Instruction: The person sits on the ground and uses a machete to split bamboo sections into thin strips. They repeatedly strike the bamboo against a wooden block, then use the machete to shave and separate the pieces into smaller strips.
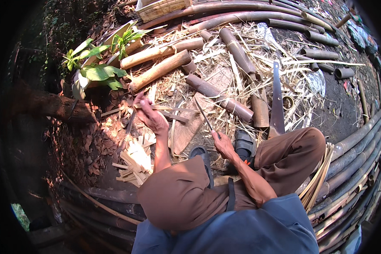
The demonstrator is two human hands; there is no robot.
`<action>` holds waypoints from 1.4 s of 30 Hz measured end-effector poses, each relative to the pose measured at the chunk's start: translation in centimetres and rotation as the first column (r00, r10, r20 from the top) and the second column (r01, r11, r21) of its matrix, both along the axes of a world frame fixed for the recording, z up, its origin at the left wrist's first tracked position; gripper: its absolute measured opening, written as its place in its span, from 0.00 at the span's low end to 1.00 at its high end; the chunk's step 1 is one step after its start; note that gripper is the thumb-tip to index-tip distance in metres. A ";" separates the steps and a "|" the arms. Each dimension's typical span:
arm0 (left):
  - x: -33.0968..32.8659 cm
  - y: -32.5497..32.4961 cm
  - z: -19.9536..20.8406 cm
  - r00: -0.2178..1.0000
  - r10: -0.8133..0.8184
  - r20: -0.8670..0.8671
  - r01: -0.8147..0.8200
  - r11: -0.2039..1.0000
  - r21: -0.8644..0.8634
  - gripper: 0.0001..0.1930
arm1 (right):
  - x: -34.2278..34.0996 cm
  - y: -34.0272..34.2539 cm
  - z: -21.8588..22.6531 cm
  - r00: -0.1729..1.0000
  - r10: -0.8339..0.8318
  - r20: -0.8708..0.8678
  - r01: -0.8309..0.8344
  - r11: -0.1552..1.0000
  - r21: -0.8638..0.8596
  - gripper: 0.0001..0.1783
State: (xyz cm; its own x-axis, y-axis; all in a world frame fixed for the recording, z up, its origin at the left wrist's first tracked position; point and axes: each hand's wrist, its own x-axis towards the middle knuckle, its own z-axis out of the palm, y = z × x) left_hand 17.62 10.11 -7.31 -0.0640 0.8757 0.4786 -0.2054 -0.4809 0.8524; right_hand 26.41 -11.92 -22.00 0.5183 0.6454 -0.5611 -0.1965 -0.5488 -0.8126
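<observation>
My left hand is raised left of the middle, with its fingers closed on a thin bamboo strip that points to the right. My right hand grips a knife by its handle, and the narrow dark blade slants up and to the left. The blade's tip is near the strip's right end; whether they touch I cannot tell. Beneath both lies a worn wooden board. A pile of short split bamboo pieces rests on the ground below my left hand.
A hand saw stands blade up beside my right knee. Cut bamboo sections and pale shavings cover the ground ahead. Long bamboo poles lie at the right, near a bundle of strips. Leafy plants grow far left.
</observation>
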 end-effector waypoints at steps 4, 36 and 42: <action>2.9 -0.1 -0.7 0.964 -0.207 0.166 0.201 0.978 0.052 0.12 | 1.3 0.2 5.9 0.993 0.034 0.114 -0.054 0.983 0.177 0.22; 3.7 -5.9 -4.5 0.568 -0.786 0.243 0.820 0.517 -0.245 0.21 | 2.8 0.3 25.5 0.967 0.237 -0.098 -0.184 0.906 0.382 0.24; 4.3 -6.7 -3.3 0.649 -0.736 0.195 0.760 0.617 -0.205 0.24 | 2.4 0.3 25.1 0.971 0.212 -0.107 -0.154 0.905 0.397 0.26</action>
State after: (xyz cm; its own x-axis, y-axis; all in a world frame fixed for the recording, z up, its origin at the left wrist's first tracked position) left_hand 21.97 3.41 -10.61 0.6389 0.7214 0.2672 -0.4727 0.0941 0.8762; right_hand 28.83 -11.63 3.10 0.3030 0.9008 -0.3111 -0.2532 -0.2386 -0.9375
